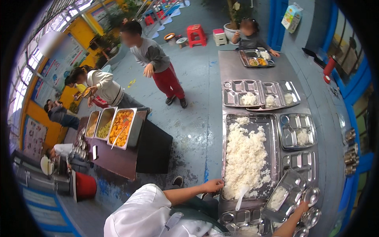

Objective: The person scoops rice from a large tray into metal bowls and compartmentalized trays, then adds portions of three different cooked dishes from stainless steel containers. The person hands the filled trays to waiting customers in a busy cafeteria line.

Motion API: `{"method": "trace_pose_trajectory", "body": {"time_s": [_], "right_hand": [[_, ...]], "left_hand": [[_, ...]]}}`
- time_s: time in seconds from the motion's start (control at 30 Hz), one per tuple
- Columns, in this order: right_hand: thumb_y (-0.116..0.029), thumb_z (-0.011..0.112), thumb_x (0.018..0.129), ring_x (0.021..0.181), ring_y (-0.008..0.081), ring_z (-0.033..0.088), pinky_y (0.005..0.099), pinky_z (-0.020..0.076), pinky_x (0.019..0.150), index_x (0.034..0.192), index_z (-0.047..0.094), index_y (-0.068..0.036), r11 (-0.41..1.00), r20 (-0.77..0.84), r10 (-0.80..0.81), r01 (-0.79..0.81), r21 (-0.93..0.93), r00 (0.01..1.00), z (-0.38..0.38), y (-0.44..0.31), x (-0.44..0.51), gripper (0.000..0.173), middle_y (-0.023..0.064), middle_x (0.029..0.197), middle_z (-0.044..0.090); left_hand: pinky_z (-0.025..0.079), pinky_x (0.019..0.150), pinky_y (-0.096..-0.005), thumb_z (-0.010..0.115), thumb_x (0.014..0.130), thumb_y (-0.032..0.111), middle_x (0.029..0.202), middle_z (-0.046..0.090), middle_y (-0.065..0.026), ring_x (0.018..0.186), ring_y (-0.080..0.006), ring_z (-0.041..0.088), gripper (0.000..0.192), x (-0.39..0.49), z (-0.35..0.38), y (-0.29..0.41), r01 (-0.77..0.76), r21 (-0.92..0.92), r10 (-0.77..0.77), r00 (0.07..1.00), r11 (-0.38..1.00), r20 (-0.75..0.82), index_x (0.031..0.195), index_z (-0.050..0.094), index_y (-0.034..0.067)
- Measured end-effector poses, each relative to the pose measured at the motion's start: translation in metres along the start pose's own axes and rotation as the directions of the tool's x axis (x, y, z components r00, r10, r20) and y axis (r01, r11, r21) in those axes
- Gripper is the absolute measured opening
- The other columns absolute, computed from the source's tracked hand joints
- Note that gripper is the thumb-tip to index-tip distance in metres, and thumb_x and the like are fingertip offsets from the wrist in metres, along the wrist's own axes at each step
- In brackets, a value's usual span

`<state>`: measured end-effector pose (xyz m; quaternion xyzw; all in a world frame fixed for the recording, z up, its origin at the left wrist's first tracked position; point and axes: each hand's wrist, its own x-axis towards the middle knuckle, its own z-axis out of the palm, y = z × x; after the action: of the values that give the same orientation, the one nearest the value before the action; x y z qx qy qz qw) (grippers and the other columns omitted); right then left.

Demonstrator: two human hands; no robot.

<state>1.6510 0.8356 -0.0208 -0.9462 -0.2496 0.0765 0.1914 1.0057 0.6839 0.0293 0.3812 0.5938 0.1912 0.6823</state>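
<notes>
My left hand (215, 185) is at the left rim of a large rectangular steel tray (269, 126), fingers curled; whether it grips the rim is unclear. A heap of cooked white rice (244, 154) covers much of that tray. A white rice paddle (242, 197) lies at its near end, head against the rice and handle over the rim. My right hand (302, 208) holds the edge of a steel compartment tray (291, 183), which is tilted and has rice in one compartment. Round steel bowls (311, 196) sit close beside this hand.
More compartment trays with rice (297, 130) line the steel table (251, 73). A child sits at the far end with a filled tray (257, 57). Leftward, a brown table (118, 161) bears several deep food pans (121, 127). Another child stands between the tables; other people are farther left.
</notes>
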Motion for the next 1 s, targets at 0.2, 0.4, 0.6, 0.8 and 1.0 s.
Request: {"method": "trace_pose_trajectory", "body": {"time_s": [0.2,0.4,0.6,0.8,1.0], "right_hand": [[-0.031,0.054,0.092,0.069,0.0287,0.066,0.0435,0.0521,0.062,0.088,0.062,0.0,0.963,0.124,-0.27,0.271,0.014,0.955,0.039,0.077,0.088,0.032,0.0135,0.077,0.067],[-0.034,0.057,0.087,0.065,0.0279,0.067,0.0418,0.0527,0.057,0.076,0.064,-0.006,0.645,0.193,-0.557,0.568,-0.512,0.807,0.052,0.117,0.127,0.031,0.0119,0.072,0.068],[-0.054,0.062,0.081,0.071,0.0268,0.065,0.0413,0.0514,0.063,0.097,0.069,-0.009,0.577,0.049,-0.523,0.396,-0.714,0.851,-0.011,0.04,0.048,0.049,0.011,0.083,0.069],[-0.008,0.057,0.091,0.051,0.0186,0.064,0.0288,0.0517,0.044,0.082,0.057,-0.002,0.586,0.55,-0.436,-0.239,0.774,0.712,-0.069,-0.09,-0.26,0.011,0.0082,0.063,0.061],[-0.025,0.059,0.094,0.065,0.0188,0.064,0.0297,0.0512,0.056,0.089,0.053,0.001,0.793,0.86,-0.45,-0.336,0.508,0.239,-0.041,-0.125,-0.406,0.028,0.0113,0.073,0.061]], "left_hand": [[0.051,0.065,-0.0274,0.056,0.093,0.029,0.085,0.063,-0.0046,0.074,-0.0123,0.059,0.03,0.017,0.007,0.0,0.186,-0.072,-0.196,0.963,0.98,-0.187,0.112,0.06,0.007],[0.05,0.066,-0.0324,0.057,0.092,0.032,0.084,0.065,-0.0085,0.073,-0.0187,0.061,0.032,0.021,0.03,0.013,0.096,0.184,-0.065,0.984,0.978,-0.168,0.11,0.06,0.007],[0.05,0.078,-0.0376,0.052,0.096,0.03,0.098,0.068,-0.015,0.088,-0.0249,0.065,0.033,0.02,0.039,0.074,0.013,0.365,0.017,0.997,0.931,-0.08,0.122,0.057,0.01],[0.049,0.091,-0.0368,0.056,0.095,0.018,0.123,0.056,-0.0117,0.113,-0.0222,0.055,0.043,0.015,0.062,0.117,-0.171,-0.093,0.181,0.977,0.981,0.113,0.135,0.044,0.009],[0.047,0.092,-0.0511,0.059,0.09,0.022,0.138,0.04,-0.0108,0.124,-0.0287,0.044,0.075,-0.022,0.016,0.111,-0.058,-0.625,0.027,0.998,0.779,-0.059,0.15,0.014,0.02]]}}
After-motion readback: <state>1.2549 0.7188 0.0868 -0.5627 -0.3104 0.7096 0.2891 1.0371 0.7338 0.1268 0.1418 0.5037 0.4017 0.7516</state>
